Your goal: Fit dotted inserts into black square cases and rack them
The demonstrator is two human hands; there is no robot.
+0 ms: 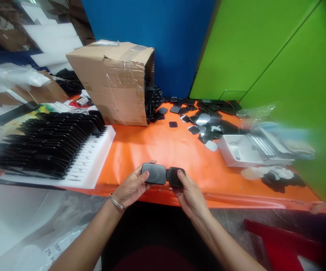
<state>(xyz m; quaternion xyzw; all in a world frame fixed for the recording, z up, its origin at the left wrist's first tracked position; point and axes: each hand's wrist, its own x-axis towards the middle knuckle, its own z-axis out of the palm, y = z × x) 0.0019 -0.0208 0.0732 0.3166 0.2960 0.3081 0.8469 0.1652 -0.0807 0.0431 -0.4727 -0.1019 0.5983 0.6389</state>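
Both my hands hold one dark, hinged device (156,174) just above the front edge of the orange table. It has two rounded panels, a wider one at left and a smaller square one at right, opened out flat around a short hinge. My left hand (131,187), with a silver bangle on the wrist, grips the wider panel with its thumb on top. My right hand (190,192) pinches the smaller panel, thumb pressed on its face. The fingers beneath are partly hidden by the device.
At left, a white foam tray (106,146) holds rows of upright black panels. A cardboard box (114,86) lies on its side, spilling black pieces. Loose dark plates (208,124) are scattered at the back right beside a white box (233,154). The orange table (140,141) ends before me.
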